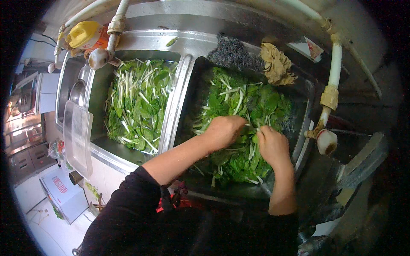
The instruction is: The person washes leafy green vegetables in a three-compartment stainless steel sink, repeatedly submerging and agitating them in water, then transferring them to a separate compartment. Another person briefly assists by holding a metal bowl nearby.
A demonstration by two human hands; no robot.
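Leafy greens with pale stems [224,92] float in water in the right basin of a stainless steel sink [176,105]. Above them my left hand [225,131] is curled, its fingers closed on a pale stem. Close beside it on the right, my right hand [272,140] pinches a stem between thumb and fingers. The two hands almost meet over the middle of the basin. More cut greens [137,105] fill the middle basin, left of the divider.
Pipes with taps [326,140] hang at right and upper left. Dark netting [235,52] and a tan cloth [277,64] lie on the back rim. A yellow jug [83,35] stands at the back left. A translucent plastic container [77,137] leans by the left basin; a white box [64,192] is on the floor.
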